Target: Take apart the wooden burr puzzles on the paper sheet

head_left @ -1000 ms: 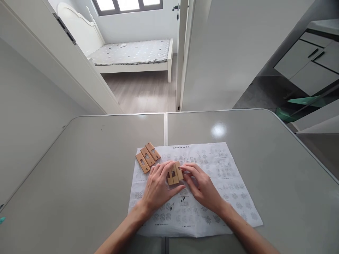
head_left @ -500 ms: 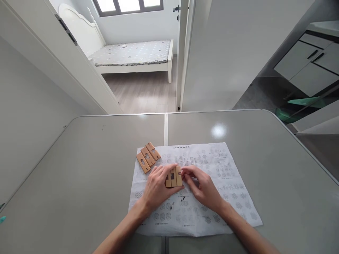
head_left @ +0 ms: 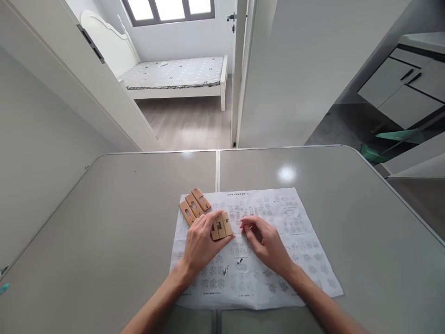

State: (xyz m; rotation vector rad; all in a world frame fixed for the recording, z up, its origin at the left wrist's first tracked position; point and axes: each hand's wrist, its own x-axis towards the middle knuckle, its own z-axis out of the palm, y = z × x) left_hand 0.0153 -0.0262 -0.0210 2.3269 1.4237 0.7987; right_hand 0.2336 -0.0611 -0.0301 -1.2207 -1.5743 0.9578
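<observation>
My left hand [head_left: 201,239] is closed around a row of notched wooden puzzle pieces [head_left: 222,226], thumb along the near edge and fingers over the far side. Part of that row is hidden under the hand. A little to its right, apart from the pieces, my right hand [head_left: 266,243] is held low over the paper, fingers curled in and thumb against them; I see nothing in it. Just beyond my left hand lie three more wooden puzzle pieces [head_left: 193,204], side by side at a slant, with cut-outs and printed numbers. Under both hands is a white printed sheet [head_left: 306,273] with small diagrams.
The grey table [head_left: 104,232] has a seam running down its middle. Past its far edge, a doorway opens on a room with a bed [head_left: 181,72]. A green chair [head_left: 399,135] and white cabinets [head_left: 399,83] stand off to the right.
My left hand has moved left with the row of puzzle pieces, turning it slightly, nearer the three slanted pieces. The pieces have come away from my right hand, which has barely moved.
</observation>
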